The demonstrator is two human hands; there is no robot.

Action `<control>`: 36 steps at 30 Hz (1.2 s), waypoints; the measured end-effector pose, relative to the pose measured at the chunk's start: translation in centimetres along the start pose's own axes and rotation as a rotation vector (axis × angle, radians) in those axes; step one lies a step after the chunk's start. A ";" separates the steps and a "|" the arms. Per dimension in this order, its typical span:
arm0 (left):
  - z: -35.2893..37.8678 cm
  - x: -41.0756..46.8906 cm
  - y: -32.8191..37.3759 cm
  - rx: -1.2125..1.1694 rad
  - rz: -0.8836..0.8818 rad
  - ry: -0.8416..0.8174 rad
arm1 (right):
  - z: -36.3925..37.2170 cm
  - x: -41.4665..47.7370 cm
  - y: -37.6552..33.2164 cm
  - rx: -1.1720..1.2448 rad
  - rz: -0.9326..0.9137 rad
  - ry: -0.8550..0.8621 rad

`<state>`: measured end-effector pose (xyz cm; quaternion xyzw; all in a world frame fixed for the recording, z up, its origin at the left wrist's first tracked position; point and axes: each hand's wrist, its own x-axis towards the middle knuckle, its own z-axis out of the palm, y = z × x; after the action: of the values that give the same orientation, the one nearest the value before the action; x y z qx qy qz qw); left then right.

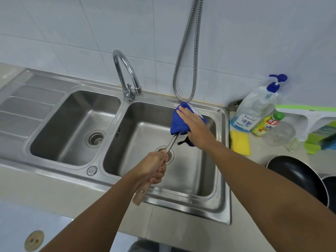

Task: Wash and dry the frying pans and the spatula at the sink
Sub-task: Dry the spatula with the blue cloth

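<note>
Left hand [154, 166] grips wooden-handled spatula [173, 140]; right hand [194, 124] presses blue cloth [177, 128].

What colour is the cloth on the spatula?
The cloth is bright blue, clearest in the head view.

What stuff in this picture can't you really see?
Head view, the only one:
The spatula head: wrapped in the blue cloth under the right hand. Only the shaft and the wooden handle in the left hand show.
The frying pans: cut off by the right edge; the second is a sliver.
The right basin's drain: partly behind the left hand and shaft.
The yellow bottle label: too blurred to read.
</note>
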<state>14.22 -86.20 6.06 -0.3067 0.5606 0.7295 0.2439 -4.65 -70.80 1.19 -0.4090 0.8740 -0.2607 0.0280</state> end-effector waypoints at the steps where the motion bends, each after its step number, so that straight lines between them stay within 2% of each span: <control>1: -0.1 0.0 0.0 0.005 -0.001 0.003 | 0.1 -0.1 0.5 -0.008 0.015 0.030; 5: -0.5 -0.1 0.3 0.011 0.007 0.022 | 1.1 -0.2 -0.2 0.125 0.151 0.174; 10: -1.1 -0.3 0.3 0.022 0.004 0.022 | 1.9 -1.4 -0.3 0.003 -0.044 0.116; 12: -1.3 -0.6 0.3 0.046 0.002 0.026 | 1.2 -0.9 0.5 -0.062 0.012 0.152; 15: -1.4 -1.1 0.1 0.074 0.004 0.037 | 0.3 0.1 1.2 -0.040 0.121 0.169; 19: -1.2 -1.1 0.5 0.106 0.014 0.050 | 1.3 -0.5 -0.1 0.033 -0.053 0.126; 26: -2.7 -1.4 0.1 0.081 -0.023 0.018 | 0.0 -2.5 2.1 0.118 -0.049 0.070; 32: -3.0 -2.0 0.6 0.173 -0.034 0.014 | -2.4 0.4 1.5 0.064 0.039 0.199; 36: -2.2 -1.7 1.1 0.148 -0.010 0.037 | -1.2 0.9 -0.6 0.060 -0.080 0.079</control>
<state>15.04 -88.64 7.60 -0.3039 0.6160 0.6791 0.2590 -5.18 -71.23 2.63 -0.4321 0.8492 -0.3036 -0.0051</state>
